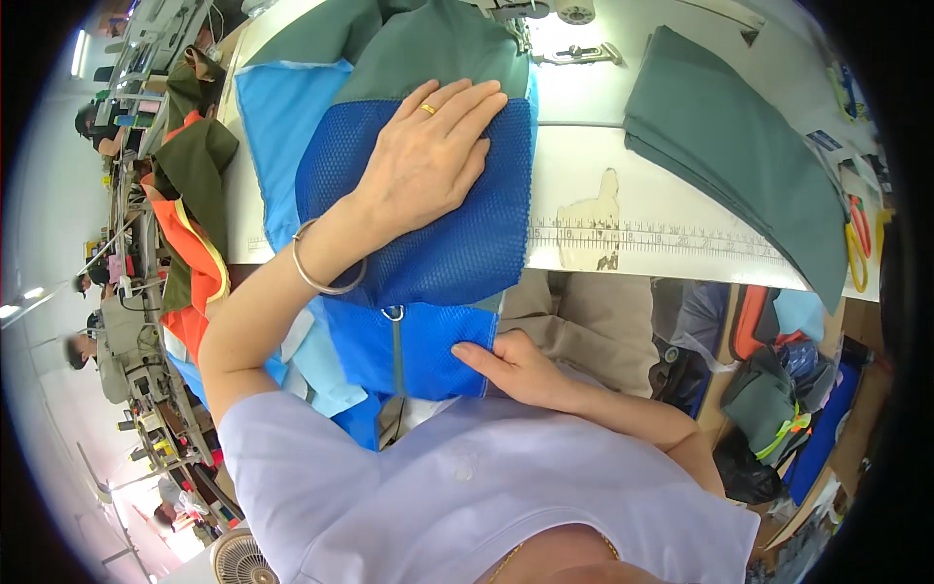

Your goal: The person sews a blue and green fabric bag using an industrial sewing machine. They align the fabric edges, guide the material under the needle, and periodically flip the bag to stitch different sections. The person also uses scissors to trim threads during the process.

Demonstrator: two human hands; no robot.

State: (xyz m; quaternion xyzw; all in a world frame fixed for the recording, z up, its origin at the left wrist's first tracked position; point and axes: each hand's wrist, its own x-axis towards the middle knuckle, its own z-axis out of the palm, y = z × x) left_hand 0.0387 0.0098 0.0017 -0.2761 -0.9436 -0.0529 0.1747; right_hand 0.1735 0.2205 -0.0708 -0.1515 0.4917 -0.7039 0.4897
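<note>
A fabric piece runs under the sewing machine's presser foot. It has a grey-green panel at the far end and a dark blue mesh panel nearer me. My left hand lies flat on the mesh, fingers stretched toward the machine. Over the table's front edge hangs a brighter blue panel with a grey strap and a metal D-ring. My right hand pinches that panel's right edge, thumb on top and the other fingers hidden beneath. Light blue fabric spreads out on the left.
A folded stack of grey-green fabric lies right on the white table, which carries a printed ruler strip. Yellow-handled scissors are at the far right. Olive and orange fabric hangs at left. Bins of scraps stand below right; other people work far left.
</note>
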